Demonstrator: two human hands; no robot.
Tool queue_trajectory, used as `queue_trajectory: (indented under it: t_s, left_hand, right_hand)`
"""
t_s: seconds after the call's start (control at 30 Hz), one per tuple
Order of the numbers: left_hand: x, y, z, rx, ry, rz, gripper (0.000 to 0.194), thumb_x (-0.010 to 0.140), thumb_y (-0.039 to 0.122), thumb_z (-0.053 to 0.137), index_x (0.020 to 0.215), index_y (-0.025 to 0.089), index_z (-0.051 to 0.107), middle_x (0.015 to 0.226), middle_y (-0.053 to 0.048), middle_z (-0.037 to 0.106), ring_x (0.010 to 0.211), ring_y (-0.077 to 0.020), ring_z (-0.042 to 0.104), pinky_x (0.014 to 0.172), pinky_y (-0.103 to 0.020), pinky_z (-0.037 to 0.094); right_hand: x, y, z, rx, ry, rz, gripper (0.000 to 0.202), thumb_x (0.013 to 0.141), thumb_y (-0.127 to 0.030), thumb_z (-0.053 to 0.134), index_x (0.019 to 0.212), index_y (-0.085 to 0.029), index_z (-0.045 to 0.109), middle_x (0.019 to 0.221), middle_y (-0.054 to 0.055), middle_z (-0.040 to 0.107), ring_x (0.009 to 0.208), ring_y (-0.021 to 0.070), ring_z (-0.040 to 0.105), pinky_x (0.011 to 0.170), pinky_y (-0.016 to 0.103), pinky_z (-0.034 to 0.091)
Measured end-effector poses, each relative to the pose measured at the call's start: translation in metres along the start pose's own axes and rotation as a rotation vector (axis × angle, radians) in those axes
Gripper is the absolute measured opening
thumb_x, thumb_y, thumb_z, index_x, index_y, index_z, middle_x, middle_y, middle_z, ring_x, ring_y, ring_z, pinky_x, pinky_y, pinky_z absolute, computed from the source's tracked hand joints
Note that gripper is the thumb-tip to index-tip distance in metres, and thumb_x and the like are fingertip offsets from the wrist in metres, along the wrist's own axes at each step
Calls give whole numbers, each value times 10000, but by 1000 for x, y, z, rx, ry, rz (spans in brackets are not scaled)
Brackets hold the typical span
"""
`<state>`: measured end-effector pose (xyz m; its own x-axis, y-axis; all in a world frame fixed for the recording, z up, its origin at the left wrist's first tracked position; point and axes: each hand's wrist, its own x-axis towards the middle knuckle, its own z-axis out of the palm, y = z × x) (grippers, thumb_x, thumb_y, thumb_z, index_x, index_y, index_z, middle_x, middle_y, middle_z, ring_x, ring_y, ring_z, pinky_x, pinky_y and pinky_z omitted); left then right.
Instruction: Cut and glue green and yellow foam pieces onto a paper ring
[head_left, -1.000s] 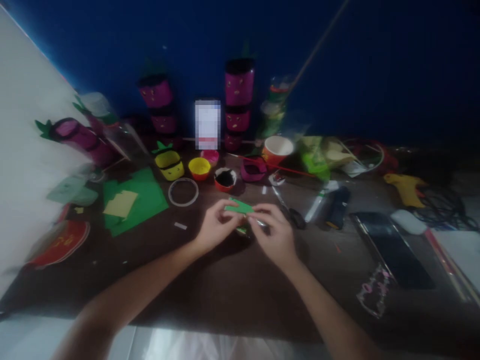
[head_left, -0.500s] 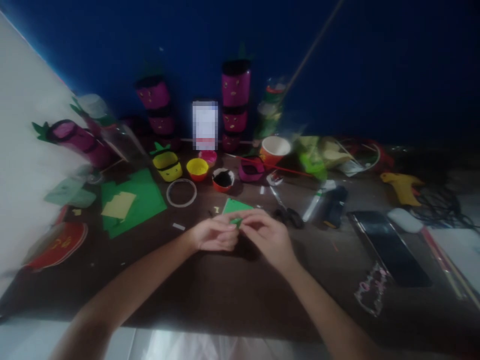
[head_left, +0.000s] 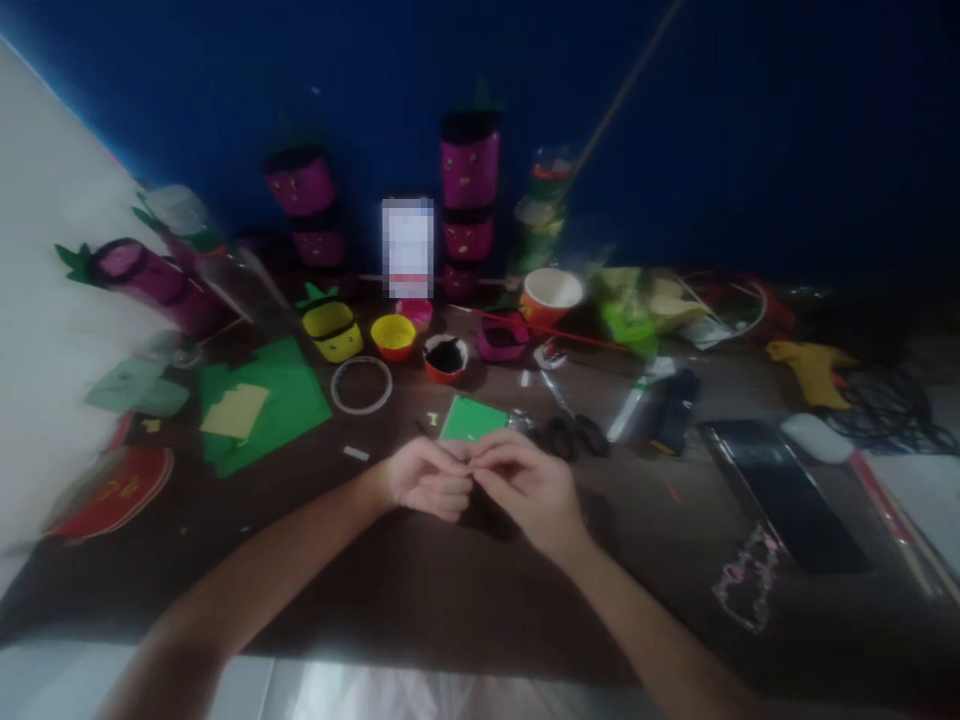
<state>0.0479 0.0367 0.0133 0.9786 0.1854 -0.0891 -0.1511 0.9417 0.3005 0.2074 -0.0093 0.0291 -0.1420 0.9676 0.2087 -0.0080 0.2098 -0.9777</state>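
My left hand (head_left: pixel 431 482) is curled, its thumb and forefinger pinched together over the middle of the table. Fingertip to fingertip with it, my right hand (head_left: pixel 531 485) pinches at the same spot. A small green piece was between them a moment ago; the fingers now cover it almost wholly. Just beyond the hands lies a green sheet (head_left: pixel 469 415), partly behind the fingers. Scissors (head_left: pixel 577 435) with black handles rest to the right of it.
Green sheets (head_left: pixel 292 420) and a clear tape ring (head_left: pixel 361 385) lie left. Small painted cups, including a yellow one (head_left: pixel 394 338), stand behind. To the right are a dark phone (head_left: pixel 784 490), a yellow glue gun (head_left: pixel 810 370) and a beaded chain (head_left: pixel 746 580). Purple bottle figures (head_left: pixel 470 175) line the wall.
Both hands have moved slightly down, showing more of the green sheet. The small green piece, visible earlier between the fingertips, is now mostly hidden by them.
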Motion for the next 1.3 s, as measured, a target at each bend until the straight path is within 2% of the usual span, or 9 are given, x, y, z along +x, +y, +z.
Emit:
queue_trajectory:
  t_s: [0.3, 0.63, 0.87, 1.03, 1.13, 1.2, 1.23, 1.27, 1.3]
  left_hand:
    - [1, -1, -1, 35, 28, 9, 145, 724, 110, 433, 769, 156, 563, 304, 81, 241, 265, -63, 113, 313, -158, 167]
    - [1, -1, -3, 38, 39, 3, 69, 735, 157, 522, 780, 155, 573, 315, 79, 254, 276, -55, 145, 329, -161, 164]
    - [0, -3, -7, 40, 87, 46, 134, 732, 161, 474, 799, 163, 589, 314, 77, 243, 278, -71, 149, 352, -183, 172]
    - [1, 2, -4, 132, 145, 52, 208, 681, 273, 494, 783, 128, 604, 331, 53, 300, 302, -88, 246, 383, -225, 213]
    - [-15, 13, 12, 431, 312, 129, 353, 672, 282, 522, 979, 122, 590, 388, 53, 405, 351, -91, 324, 426, -229, 264]
    - [-36, 22, 23, 744, 541, 165, 432, 684, 256, 576, 1101, 147, 545, 454, 60, 448, 403, -86, 371, 442, -214, 263]
    - [-50, 26, 26, 922, 697, 229, 425, 691, 249, 604, 1102, 155, 549, 502, 53, 470, 445, -86, 398, 456, -212, 279]
    - [-64, 30, 26, 1082, 918, 374, 391, 692, 251, 624, 1069, 165, 563, 551, 44, 484, 492, -90, 425, 476, -214, 304]
    - [-78, 34, 23, 1197, 1212, 634, 345, 688, 262, 630, 1016, 176, 567, 579, 45, 470, 516, -91, 429, 491, -217, 324]
  right_hand:
    - [1, -2, 2, 9, -3, -36, 94, 760, -138, 619, 701, -209, 636, 815, 34, 627, 809, 143, 607, 793, 301, 509]
    - [0, 0, 2, -5, -15, -11, 85, 774, -166, 599, 700, -207, 602, 835, 44, 609, 830, 157, 597, 810, 329, 503]
    - [0, 3, 1, 13, 10, 3, 98, 765, -168, 608, 674, -205, 607, 818, 34, 606, 826, 151, 596, 796, 308, 496]
    - [2, 3, -4, 25, 45, 29, 101, 755, -221, 632, 660, -201, 609, 796, 36, 598, 796, 157, 593, 765, 313, 498]
    - [4, 5, -10, 24, 92, 37, 121, 744, -261, 653, 653, -198, 603, 806, 49, 602, 814, 173, 589, 735, 313, 496]
    - [4, 7, -14, 8, 126, 40, 132, 741, -272, 657, 648, -196, 602, 827, 54, 599, 827, 175, 584, 724, 307, 490]
    - [4, 7, -16, -4, 140, 43, 132, 743, -274, 656, 651, -196, 604, 836, 56, 595, 833, 175, 580, 725, 305, 487]
    - [4, 8, -17, -15, 149, 45, 127, 746, -276, 651, 659, -196, 607, 845, 58, 592, 840, 175, 577, 730, 307, 484]
    - [4, 8, -18, -25, 159, 47, 125, 750, -281, 647, 666, -196, 610, 853, 59, 589, 845, 175, 574, 734, 310, 481]
